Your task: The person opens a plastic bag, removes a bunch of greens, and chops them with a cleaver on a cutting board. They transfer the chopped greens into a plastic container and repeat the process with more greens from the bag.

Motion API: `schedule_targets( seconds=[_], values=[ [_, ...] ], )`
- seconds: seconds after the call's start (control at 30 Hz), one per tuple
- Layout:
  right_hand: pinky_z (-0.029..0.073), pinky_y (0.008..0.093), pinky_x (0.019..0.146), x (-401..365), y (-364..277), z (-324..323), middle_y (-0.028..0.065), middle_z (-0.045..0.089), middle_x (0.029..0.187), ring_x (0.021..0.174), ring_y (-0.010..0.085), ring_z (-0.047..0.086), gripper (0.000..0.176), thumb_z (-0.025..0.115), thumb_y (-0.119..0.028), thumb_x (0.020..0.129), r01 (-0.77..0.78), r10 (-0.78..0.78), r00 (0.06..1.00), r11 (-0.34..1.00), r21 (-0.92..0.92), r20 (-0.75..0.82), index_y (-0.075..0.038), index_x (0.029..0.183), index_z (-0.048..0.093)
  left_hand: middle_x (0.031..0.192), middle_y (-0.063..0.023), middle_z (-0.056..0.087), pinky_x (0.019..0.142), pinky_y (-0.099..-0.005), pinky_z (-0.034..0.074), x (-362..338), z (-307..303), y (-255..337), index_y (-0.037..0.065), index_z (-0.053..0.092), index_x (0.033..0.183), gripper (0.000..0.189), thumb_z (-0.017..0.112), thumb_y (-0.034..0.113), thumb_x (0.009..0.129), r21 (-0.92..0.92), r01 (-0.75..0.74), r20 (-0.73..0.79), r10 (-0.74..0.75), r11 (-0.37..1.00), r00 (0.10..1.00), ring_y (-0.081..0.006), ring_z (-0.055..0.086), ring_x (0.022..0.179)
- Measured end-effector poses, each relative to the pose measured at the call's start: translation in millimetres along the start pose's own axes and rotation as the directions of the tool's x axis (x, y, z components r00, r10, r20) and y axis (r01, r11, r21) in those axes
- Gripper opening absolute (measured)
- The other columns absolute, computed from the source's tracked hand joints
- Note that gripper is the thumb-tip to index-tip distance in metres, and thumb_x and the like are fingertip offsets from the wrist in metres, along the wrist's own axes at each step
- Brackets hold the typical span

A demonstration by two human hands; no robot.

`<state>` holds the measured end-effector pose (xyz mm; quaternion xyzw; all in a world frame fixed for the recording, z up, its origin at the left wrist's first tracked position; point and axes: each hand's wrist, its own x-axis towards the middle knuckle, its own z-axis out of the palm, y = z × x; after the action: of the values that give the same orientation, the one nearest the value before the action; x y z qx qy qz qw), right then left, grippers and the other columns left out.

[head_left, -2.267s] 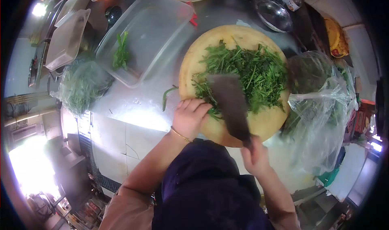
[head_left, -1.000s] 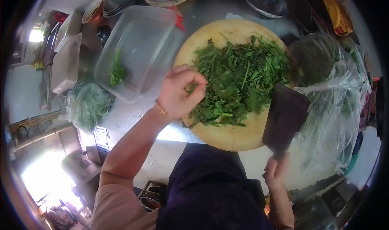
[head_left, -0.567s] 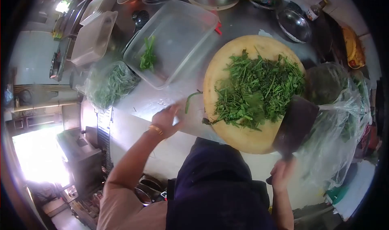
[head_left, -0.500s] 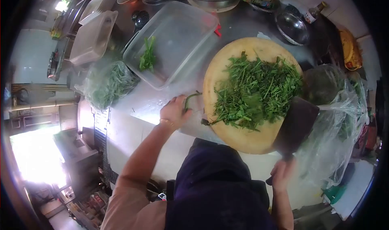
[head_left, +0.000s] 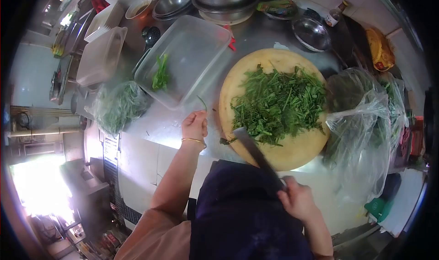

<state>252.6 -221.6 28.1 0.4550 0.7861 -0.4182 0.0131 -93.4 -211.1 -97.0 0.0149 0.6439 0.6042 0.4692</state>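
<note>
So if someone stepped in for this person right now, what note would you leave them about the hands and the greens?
Left hand: fingers pinched on a loose green stem, over the counter just left of the round cutting board.
Right hand: gripping the cleaver, blade tip at the near edge of the chopped greens.
Done: the greens lie cut in a heap on the board; a few pieces lie in the clear tub.
Left: the heap is not in the tub; bags of greens sit left and right of the board.
</note>
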Motion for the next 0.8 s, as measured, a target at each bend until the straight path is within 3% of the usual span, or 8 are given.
schedule_targets(
  seconds=[0.07, 0.2, 0.27, 0.37, 0.47, 0.57, 0.7, 0.8],
  values=[
    [0.050, 0.0479, 0.061, 22.7, -7.5, 7.5, 0.0198, 0.064, 0.073, 0.070, 0.0385, 0.065, 0.036, 0.061, -0.020, 0.090, 0.040, -0.035, 0.994, 0.998, -0.041, 0.104, -0.004, 0.119, 0.048, 0.065, 0.0015, 0.055, 0.044, -0.0183, 0.035, 0.8, -9.4, 0.7, 0.008, 0.066, 0.097, 0.010, 0.067, 0.015, 0.092, -0.193, 0.174, 0.005, -0.177, 0.966, 0.984, -0.0074, 0.045, 0.048],
    [0.050, 0.0460, 0.063, 60.4, 9.9, 22.5, 0.0211, 0.063, 0.075, 0.072, 0.0411, 0.064, 0.034, 0.059, -0.019, 0.092, -0.037, 0.043, 0.998, 0.994, 0.103, -0.053, -0.003, 0.119, 0.046, 0.069, 0.0012, 0.059, 0.051, -0.0212, 0.041, -19.1, 4.7, -6.5, 0.008, 0.067, 0.100, 0.009, 0.064, 0.010, 0.091, -0.154, 0.155, 0.108, -0.139, 0.976, 0.984, -0.0102, 0.051, 0.054],
    [0.050, 0.0450, 0.064, 68.5, 10.0, 22.8, 0.0216, 0.063, 0.075, 0.073, 0.0422, 0.064, 0.032, 0.059, -0.017, 0.092, -0.074, 0.109, 0.982, 0.973, 0.220, -0.151, -0.003, 0.118, 0.046, 0.073, 0.0011, 0.062, 0.055, -0.0236, 0.046, -25.3, 17.4, -16.1, 0.007, 0.067, 0.101, 0.012, 0.064, 0.008, 0.090, -0.018, 0.091, 0.169, -0.086, 0.996, 0.982, -0.0119, 0.056, 0.059],
    [0.050, 0.0443, 0.062, 54.3, 4.6, 23.7, 0.0200, 0.063, 0.075, 0.071, 0.0408, 0.064, 0.031, 0.060, -0.014, 0.091, -0.063, 0.091, 0.983, 0.982, 0.176, -0.157, -0.003, 0.117, 0.046, 0.078, -0.0030, 0.066, 0.059, -0.0259, 0.051, -21.4, 19.2, -43.6, 0.003, 0.067, 0.100, 0.013, 0.065, 0.005, 0.087, 0.429, -0.593, 0.272, 0.528, 0.682, 0.804, -0.0138, 0.063, 0.063],
    [0.050, 0.0442, 0.061, 30.9, -10.6, 23.7, 0.0181, 0.063, 0.074, 0.069, 0.0393, 0.065, 0.032, 0.061, -0.012, 0.090, -0.011, 0.027, 0.961, 0.998, 0.061, -0.275, -0.003, 0.117, 0.046, 0.079, -0.0073, 0.067, 0.063, -0.0261, 0.053, -33.9, 16.5, -33.5, 0.001, 0.068, 0.093, 0.011, 0.069, 0.006, 0.084, 0.610, -0.522, 0.265, 0.468, 0.596, 0.843, -0.0148, 0.066, 0.066],
    [0.050, 0.0434, 0.060, 21.8, -20.5, 22.8, 0.0164, 0.062, 0.073, 0.067, 0.0387, 0.064, 0.034, 0.062, -0.011, 0.089, -0.030, 0.032, 0.976, 0.999, 0.014, -0.216, -0.003, 0.118, 0.046, 0.078, -0.0091, 0.066, 0.059, -0.0268, 0.053, -29.2, 9.6, -41.6, 0.003, 0.069, 0.086, 0.009, 0.073, 0.008, 0.081, 0.642, -0.637, 0.364, 0.561, 0.428, 0.743, -0.0158, 0.066, 0.063],
    [0.050, 0.0471, 0.060, 44.6, -26.0, 34.0, 0.0190, 0.064, 0.074, 0.067, 0.0403, 0.064, 0.032, 0.060, -0.016, 0.091, -0.083, 0.081, 0.997, 0.982, -0.170, -0.019, -0.003, 0.116, 0.046, 0.076, -0.0084, 0.065, 0.060, -0.0286, 0.053, -32.3, 9.6, -43.8, 0.004, 0.069, 0.085, 0.010, 0.075, 0.007, 0.078, 0.638, -0.655, 0.390, 0.564, 0.405, 0.728, -0.0173, 0.064, 0.063],
    [0.049, 0.0484, 0.061, 37.7, -17.7, 26.8, 0.0200, 0.064, 0.075, 0.069, 0.0404, 0.064, 0.029, 0.059, -0.016, 0.092, -0.076, 0.078, 0.995, 0.996, 0.044, -0.062, -0.002, 0.113, 0.047, 0.079, -0.0089, 0.064, 0.063, -0.0316, 0.052, -31.8, 1.8, -35.1, 0.005, 0.068, 0.086, 0.010, 0.074, 0.006, 0.077, 0.654, -0.690, 0.430, 0.598, 0.310, 0.676, -0.0207, 0.063, 0.068]
  ],
)
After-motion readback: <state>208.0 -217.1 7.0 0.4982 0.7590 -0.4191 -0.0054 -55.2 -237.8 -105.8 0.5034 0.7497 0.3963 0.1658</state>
